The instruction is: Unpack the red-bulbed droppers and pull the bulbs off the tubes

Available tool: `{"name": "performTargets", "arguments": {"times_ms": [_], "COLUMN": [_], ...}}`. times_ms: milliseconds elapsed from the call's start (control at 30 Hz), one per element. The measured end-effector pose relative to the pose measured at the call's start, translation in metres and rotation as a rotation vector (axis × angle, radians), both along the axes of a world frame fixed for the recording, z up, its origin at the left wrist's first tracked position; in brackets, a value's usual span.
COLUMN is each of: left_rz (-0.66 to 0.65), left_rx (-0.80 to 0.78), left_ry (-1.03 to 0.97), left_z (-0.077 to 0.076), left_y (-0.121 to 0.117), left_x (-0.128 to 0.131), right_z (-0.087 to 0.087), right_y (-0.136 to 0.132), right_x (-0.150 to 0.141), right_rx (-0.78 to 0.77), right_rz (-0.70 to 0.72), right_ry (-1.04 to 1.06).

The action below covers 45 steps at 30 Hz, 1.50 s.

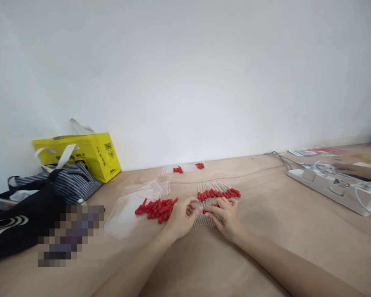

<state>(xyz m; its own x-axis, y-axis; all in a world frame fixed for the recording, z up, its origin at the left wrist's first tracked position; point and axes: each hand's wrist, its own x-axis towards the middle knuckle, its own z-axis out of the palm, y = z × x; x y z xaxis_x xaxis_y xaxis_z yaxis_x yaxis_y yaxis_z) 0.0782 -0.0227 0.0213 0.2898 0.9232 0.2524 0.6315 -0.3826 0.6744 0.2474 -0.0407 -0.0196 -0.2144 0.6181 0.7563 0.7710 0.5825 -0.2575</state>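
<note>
My left hand (184, 215) and my right hand (226, 216) meet above a row of thin clear tubes (202, 223), with fingertips pinched close together. Between them a small red rubber bulb (204, 212) shows, pinched by my right fingers. What my left fingertips hold is hidden. Just beyond my hands, several tubes capped with red rubber bulbs (217, 193) lie side by side, like droppers. To the left of my left hand, a pile of loose red rubber bulbs (157, 209) rests on a clear plastic zip bag (122, 218).
Near the wall lie zip bags with small red clusters (178, 170). A yellow bag (106, 156), a striped bag (77, 181) and a black bag (21, 222) stand at the left. At the right is a white power strip (330, 192) with plugs and cables.
</note>
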Motion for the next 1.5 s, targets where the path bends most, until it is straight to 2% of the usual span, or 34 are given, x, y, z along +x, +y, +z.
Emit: {"name": "performTargets", "arguments": {"times_ms": [100,167,233,333,400,500,600,700,833,967,1133,1233,1333,1433,1500], "left_rz": [-0.148,-0.169,-0.159,-0.025,0.154,0.36,0.373,0.316,0.306,0.356,0.434,0.45,0.487,0.496,0.456], "left_rx": [-0.181,-0.299,-0.326,-0.113,0.099,0.281,0.342,0.315,0.253,0.234,0.275,0.31,0.41,0.605,0.74], "left_ry": [-0.284,-0.355,-0.36,-0.304,-0.26,-0.166,0.027,0.135,0.068,-0.063,0.046,0.103,0.137,0.176,0.204], "left_z": [-0.013,-0.018,-0.017,-0.008,-0.003,-0.002,-0.006,-0.009,-0.015,-0.023,-0.023,-0.022,-0.022,-0.019,-0.015], "left_y": [-0.013,-0.017,-0.018,-0.014,-0.009,-0.003,-0.002,-0.002,0.004,0.01,0.009,0.007,0.005,0.0,-0.005], "left_x": [0.007,0.007,0.002,-0.022,-0.05,-0.101,-0.143,-0.162,-0.163,-0.162,-0.165,-0.166,-0.166,-0.16,-0.151], "right_z": [-0.001,0.0,0.001,0.004,0.005,0.003,0.0,-0.001,0.002,0.006,0.01,0.009,0.008,0.009,0.012], "right_y": [-0.001,-0.002,-0.003,-0.004,-0.002,0.006,0.017,0.026,0.035,0.045,0.056,0.06,0.061,0.06,0.059], "right_x": [-0.005,-0.008,-0.009,-0.007,-0.003,0.007,0.016,0.027,0.045,0.065,0.074,0.072,0.072,0.073,0.073], "right_rx": [-0.008,-0.012,-0.007,0.018,0.026,0.022,0.003,-0.039,-0.134,-0.308,-0.484,-0.542,-0.61,-0.626,-0.591], "right_rz": [0.056,0.102,0.153,0.191,0.172,0.097,0.001,-0.118,-0.323,-0.498,-0.552,-0.676,-0.762,-0.765,-0.771], "right_ry": [-0.026,-0.034,-0.038,-0.053,-0.044,0.003,0.067,0.132,0.195,0.22,0.113,0.055,0.017,0.004,0.026]}}
